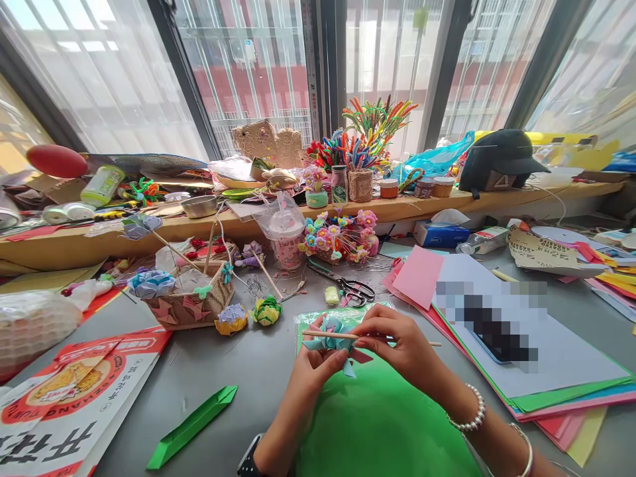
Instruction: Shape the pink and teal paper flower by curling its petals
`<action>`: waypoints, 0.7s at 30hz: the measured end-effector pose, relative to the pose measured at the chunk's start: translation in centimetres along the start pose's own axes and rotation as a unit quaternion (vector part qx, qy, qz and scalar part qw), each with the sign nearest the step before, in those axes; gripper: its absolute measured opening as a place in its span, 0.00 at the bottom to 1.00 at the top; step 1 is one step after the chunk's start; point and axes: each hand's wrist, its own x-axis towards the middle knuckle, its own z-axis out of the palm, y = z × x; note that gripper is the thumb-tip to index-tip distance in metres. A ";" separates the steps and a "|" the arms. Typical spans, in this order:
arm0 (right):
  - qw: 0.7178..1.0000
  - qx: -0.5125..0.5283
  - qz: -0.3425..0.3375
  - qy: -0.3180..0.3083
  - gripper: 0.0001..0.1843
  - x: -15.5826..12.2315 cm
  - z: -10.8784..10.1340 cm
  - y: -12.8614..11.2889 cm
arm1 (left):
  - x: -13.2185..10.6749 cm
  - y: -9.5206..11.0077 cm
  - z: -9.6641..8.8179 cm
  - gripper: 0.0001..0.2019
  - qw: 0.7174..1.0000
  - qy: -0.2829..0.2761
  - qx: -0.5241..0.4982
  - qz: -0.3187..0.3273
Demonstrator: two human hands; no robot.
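Observation:
My left hand is closed round a folded paper flower in light blue and pink, held above a green mat. Between the thumb and fingers of my right hand is a thin wooden stick, which lies level across the flower and sticks out to the right past the hand. Whether the stick touches the petals or passes just over them I cannot tell. On the table to the left lies a folded green paper strip. A yellow-green paper flower and a purple-yellow one sit farther back.
Black-handled scissors lie behind my hands. A decorated box with paper flowers stands at the back left. Coloured paper sheets are stacked at the right, a blurred dark object on top. A red-and-white bag lies at the left.

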 end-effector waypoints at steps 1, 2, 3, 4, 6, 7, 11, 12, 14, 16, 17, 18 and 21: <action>1.000 0.002 0.001 -0.001 0.06 0.0 0.0 0.0 | 0.0 0.0 0.0 0.41 1.000 -0.002 -0.003 0.000; 1.000 0.002 0.001 -0.001 0.05 0.0 0.0 -0.1 | 0.0 0.0 0.0 0.41 1.000 -0.005 -0.003 0.000; 1.000 0.002 0.002 -0.002 0.05 0.0 0.1 -0.1 | -0.1 0.0 0.1 0.41 1.000 -0.011 -0.001 -0.002; 1.000 0.001 0.002 -0.002 0.04 0.0 0.1 -0.2 | -0.1 0.0 0.1 0.41 1.000 -0.017 0.003 -0.003; 1.000 0.000 0.003 0.001 0.04 0.0 0.2 -0.4 | -0.1 -0.1 0.2 0.41 1.000 -0.028 0.013 -0.005; 1.000 -0.001 0.002 0.004 0.04 0.0 0.2 -0.4 | -0.1 -0.1 0.2 0.41 0.999 -0.030 0.019 -0.004; 0.999 -0.024 -0.014 0.023 0.04 -0.2 0.3 -0.5 | -0.2 0.4 0.0 0.39 0.995 0.004 0.064 0.080; 0.999 -0.038 -0.023 0.028 0.05 -0.2 0.3 -0.5 | -0.3 0.8 -0.2 0.37 0.987 0.025 0.092 0.128; 0.995 -0.074 -0.048 0.038 0.06 -0.3 0.4 -0.4 | -0.6 1.8 -0.6 0.34 0.944 0.074 0.192 0.258; 0.989 -0.115 -0.079 0.042 0.07 -0.4 0.5 -0.3 | -1.0 2.7 -1.2 0.30 0.835 0.109 0.355 0.406; 0.986 -0.134 -0.093 0.042 0.07 -0.4 0.6 -0.2 | -1.2 3.1 -1.4 0.27 0.757 0.097 0.434 0.479; 0.982 -0.149 -0.106 0.041 0.08 -0.4 0.7 -0.1 | -1.3 3.3 -1.6 0.24 0.686 0.063 0.491 0.533; 0.975 -0.178 -0.128 0.036 0.09 -0.6 1.1 0.1 | -1.3 3.3 -1.8 0.20 0.566 -0.007 0.586 0.579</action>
